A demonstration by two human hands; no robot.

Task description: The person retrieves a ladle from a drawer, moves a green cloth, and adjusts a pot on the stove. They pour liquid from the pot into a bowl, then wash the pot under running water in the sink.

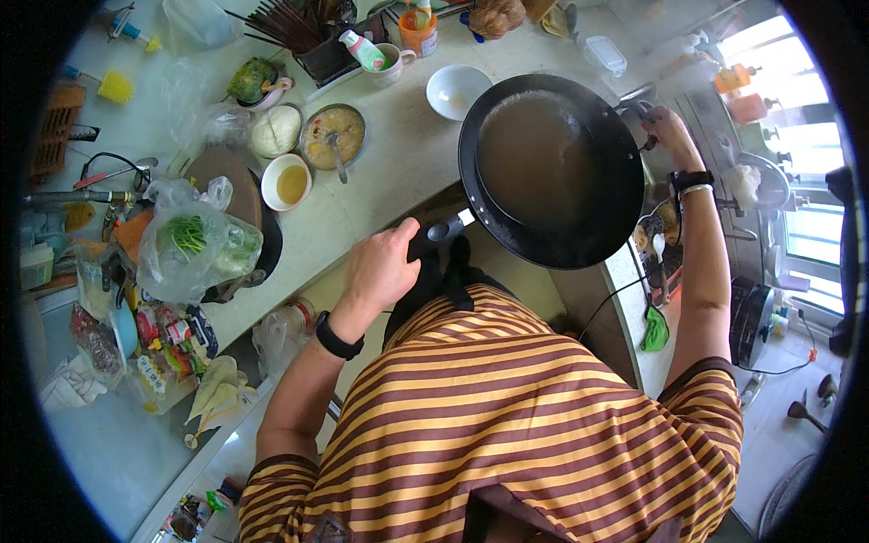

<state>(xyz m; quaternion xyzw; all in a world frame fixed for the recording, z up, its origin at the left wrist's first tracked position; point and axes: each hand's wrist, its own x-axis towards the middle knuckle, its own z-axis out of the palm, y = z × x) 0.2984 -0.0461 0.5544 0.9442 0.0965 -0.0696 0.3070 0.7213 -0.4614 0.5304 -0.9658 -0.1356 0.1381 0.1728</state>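
A large black wok [553, 251] hangs in front of me near the counter's edge, with brownish, slightly foamy liquid [533, 149] in it. Around its long black handle [445, 231] my left hand [381, 268] is closed. At the far right side, my right hand [669, 132] grips the small side handle [631, 108]. Just beyond the wok's left rim stands a white bowl [456, 85] with a little residue at the bottom. A dark watch sits on my left wrist, a dark band on my right.
Left on the counter [380, 183] are a bowl of yellow liquid [292, 184], a metal bowl of food with a spoon [333, 136], and a plastic bag of greens [197, 244]. Behind stand a chopstick holder [333, 58] and a mug [387, 64]. A green cloth [654, 329] hangs at the right edge.
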